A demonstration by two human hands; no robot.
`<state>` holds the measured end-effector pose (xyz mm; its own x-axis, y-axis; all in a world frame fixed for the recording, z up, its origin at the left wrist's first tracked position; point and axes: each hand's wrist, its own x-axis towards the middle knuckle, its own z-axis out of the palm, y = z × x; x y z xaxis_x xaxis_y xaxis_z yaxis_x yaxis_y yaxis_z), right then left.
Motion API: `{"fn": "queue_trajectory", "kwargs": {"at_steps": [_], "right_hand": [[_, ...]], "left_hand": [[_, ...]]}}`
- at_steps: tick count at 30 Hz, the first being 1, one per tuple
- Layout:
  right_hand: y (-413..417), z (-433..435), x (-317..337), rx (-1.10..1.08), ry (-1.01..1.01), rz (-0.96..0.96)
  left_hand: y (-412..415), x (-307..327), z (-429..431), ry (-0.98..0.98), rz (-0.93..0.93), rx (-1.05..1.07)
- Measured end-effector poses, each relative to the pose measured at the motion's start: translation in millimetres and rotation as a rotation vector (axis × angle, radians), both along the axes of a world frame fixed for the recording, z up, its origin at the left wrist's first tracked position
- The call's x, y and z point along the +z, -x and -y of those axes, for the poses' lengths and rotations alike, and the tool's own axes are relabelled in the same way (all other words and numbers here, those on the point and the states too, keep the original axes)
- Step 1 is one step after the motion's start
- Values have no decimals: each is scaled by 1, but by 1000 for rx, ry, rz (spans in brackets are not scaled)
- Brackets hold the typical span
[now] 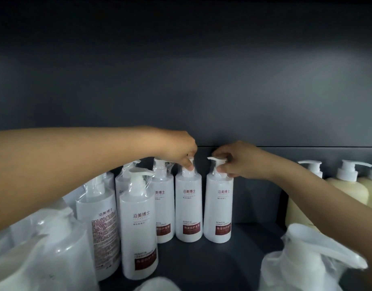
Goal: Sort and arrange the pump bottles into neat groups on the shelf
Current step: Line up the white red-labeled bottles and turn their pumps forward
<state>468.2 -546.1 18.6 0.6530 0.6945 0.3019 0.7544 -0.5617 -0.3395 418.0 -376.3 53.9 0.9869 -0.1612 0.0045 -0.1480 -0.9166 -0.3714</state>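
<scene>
Dark shelf [233, 265]; near bottles [302, 267] blurred, seemingly bagged.

A dark grey back panel [180, 80] fills the upper view, with a thin horizontal seam [307, 146] low across it.

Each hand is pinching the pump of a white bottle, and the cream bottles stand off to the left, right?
Not quite: the head view shows the cream bottles off to the right. The rest holds: the left hand pinches the pump of one white bottle, the right hand that of the neighbouring bottle.
</scene>
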Motion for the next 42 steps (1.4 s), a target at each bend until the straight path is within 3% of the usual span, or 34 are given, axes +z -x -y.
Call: {"fn": "queue_trajectory", "kwargs": {"at_steps": [25, 42], "right_hand": [[4, -7, -20, -135, -283, -20], [-4, -1, -26, -90, -273, -65]], "left_hand": [[-4, -11, -9, 44, 80, 5], [0, -8, -4, -36, 37, -8]]}}
